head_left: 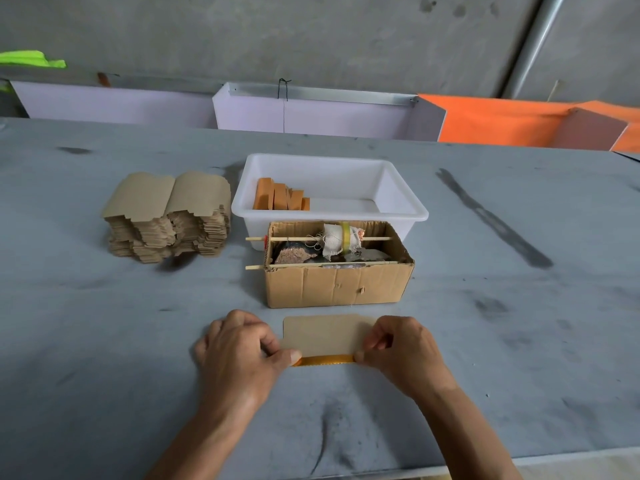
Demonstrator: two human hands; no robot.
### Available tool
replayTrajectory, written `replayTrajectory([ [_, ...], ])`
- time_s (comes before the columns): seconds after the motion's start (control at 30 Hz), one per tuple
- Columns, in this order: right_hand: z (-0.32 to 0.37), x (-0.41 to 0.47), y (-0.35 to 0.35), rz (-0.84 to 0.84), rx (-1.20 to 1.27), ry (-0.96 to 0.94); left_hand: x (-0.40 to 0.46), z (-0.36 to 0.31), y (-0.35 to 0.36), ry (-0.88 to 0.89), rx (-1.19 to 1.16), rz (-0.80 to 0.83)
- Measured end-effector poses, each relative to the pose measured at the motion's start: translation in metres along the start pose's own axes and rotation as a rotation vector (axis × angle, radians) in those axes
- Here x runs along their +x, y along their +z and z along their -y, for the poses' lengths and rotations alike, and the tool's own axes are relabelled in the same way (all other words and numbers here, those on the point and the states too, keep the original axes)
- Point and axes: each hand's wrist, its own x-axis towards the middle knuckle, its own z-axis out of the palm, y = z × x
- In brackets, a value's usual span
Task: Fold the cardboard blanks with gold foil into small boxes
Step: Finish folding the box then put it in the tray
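Grey table (104, 341); blank (325, 336) lengthwise left-right, pinched.

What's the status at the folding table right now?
Left hand and right hand pinch the card at its near corners. Gold strip shows along that edge. Cardboard box close behind, not touching.

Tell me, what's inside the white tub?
Inside the white tub a row of orange folded boxes stands at its left end. The tub's near wall hides part of the floor.
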Motion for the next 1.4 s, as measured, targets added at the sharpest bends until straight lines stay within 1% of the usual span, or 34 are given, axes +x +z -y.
replayTrajectory([
  [0.1, -0.003, -0.003, 0.0, -0.011, 0.123, -0.004, -0.005, -0.004, -0.003, 0.018, 0.035, -0.002],
  [0.13, -0.004, -0.005, 0.001, -0.021, 0.147, -0.027, -0.007, -0.006, -0.004, 0.051, 0.052, -0.018],
  [0.2, -0.008, -0.011, 0.006, -0.072, 0.158, -0.114, -0.011, -0.009, -0.004, 0.214, 0.073, -0.073],
  [0.27, -0.014, -0.017, 0.012, -0.179, 0.092, -0.252, -0.015, -0.015, -0.005, 0.445, 0.112, -0.122],
  [0.3, -0.015, -0.02, 0.014, -0.239, 0.042, -0.337, -0.018, -0.02, -0.006, 0.543, 0.159, -0.12],
  [0.37, -0.015, -0.023, 0.018, -0.331, -0.066, -0.504, -0.023, -0.027, -0.007, 0.674, 0.265, -0.122],
  [0.4, -0.014, -0.023, 0.019, -0.355, -0.124, -0.567, -0.026, -0.031, -0.007, 0.703, 0.317, -0.123],
  [0.47, -0.007, -0.026, 0.019, -0.354, -0.276, -0.643, -0.034, -0.036, -0.003, 0.702, 0.4, -0.145],
  [0.57, -0.001, -0.033, 0.023, -0.326, -0.471, -0.65, -0.045, -0.037, 0.01, 0.649, 0.445, -0.222],
  [0.63, 0.0, -0.037, 0.028, -0.339, -0.492, -0.643, -0.048, -0.038, 0.014, 0.632, 0.449, -0.234],
  [0.73, 0.002, -0.04, 0.028, -0.348, -0.499, -0.648, -0.047, -0.036, 0.011, 0.599, 0.391, -0.192],
  [0.87, -0.005, -0.04, 0.017, -0.314, -0.479, -0.614, -0.045, -0.025, 0.006, 0.581, 0.371, -0.2],
  [1.0, -0.015, -0.04, 0.007, -0.245, -0.421, -0.508, -0.044, -0.011, 0.0, 0.589, 0.383, -0.252],
  [1.13, -0.012, -0.037, 0.006, -0.163, -0.275, -0.488, -0.043, -0.001, -0.004, 0.612, 0.307, -0.269],
  [1.2, -0.011, -0.032, 0.006, -0.112, -0.187, -0.486, -0.041, 0.001, -0.009, 0.616, 0.27, -0.247],
  [1.27, -0.009, -0.025, 0.005, -0.067, -0.156, -0.437, -0.039, 0.002, -0.013, 0.606, 0.247, -0.188],
  [1.37, -0.002, -0.01, 0.008, -0.184, -0.11, -0.383, -0.032, 0.003, -0.016, 0.56, 0.127, -0.106],
  [1.4, 0.001, -0.005, 0.01, -0.178, -0.137, -0.373, -0.029, 0.002, -0.017, 0.536, 0.087, -0.09],
])
